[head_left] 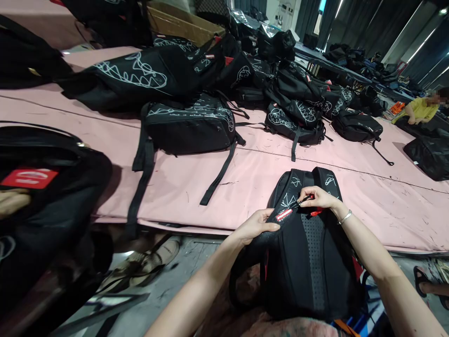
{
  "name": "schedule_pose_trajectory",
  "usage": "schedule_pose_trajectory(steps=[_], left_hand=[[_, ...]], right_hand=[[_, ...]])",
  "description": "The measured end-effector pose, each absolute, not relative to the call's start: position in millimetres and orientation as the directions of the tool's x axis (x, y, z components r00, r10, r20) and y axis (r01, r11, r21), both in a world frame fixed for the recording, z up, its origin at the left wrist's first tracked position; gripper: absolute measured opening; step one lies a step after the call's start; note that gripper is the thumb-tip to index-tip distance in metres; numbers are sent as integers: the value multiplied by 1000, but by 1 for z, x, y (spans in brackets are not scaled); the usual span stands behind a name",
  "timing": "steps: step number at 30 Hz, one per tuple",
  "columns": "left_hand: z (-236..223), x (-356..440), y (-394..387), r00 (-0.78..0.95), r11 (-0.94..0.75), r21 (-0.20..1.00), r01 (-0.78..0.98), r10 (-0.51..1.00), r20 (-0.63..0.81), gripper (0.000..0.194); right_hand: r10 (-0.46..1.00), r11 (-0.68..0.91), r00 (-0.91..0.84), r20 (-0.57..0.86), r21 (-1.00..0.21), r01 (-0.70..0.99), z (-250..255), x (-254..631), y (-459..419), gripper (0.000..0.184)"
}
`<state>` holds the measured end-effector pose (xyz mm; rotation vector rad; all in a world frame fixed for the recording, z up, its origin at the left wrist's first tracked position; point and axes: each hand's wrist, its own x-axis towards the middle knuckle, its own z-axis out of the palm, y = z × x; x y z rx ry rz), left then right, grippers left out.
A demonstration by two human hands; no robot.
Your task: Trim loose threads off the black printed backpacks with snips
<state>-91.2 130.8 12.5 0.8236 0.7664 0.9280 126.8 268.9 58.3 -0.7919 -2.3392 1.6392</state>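
Observation:
A black backpack [289, 271] leans upright against the table edge in front of me, its padded back panel facing me and white line drawings near its top. My left hand [258, 225] is closed on its left shoulder strap [248, 257], thumb beside a red and white label [284, 215]. My right hand [318, 197] pinches a thin black cord [300, 202] just above the label, close to the strap's upper end. Below the right fingers shows a small red piece [315, 212], partly covered. The cord's far end is hard to make out.
Black backpacks with white scribbles, one with dangling straps [191, 124], lie across the pink-covered table [182, 187]. At the left, another backpack [80, 178] is near a co-worker's hand [14, 203]. A cardboard box [182, 21] stands behind; a person in yellow [424, 110] sits far right.

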Motion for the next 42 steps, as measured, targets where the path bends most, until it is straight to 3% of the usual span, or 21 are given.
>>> schedule_pose_trajectory(steps=[15,42], left_hand=[[14,-90,133,409,380,831,-406,889,-206,39],[36,-76,131,292,320,889,-327,929,-227,33]], right_hand=[[514,203,-840,-177,-926,319,64,128,270,27],[475,347,-868,-148,-875,339,86,110,251,32]])
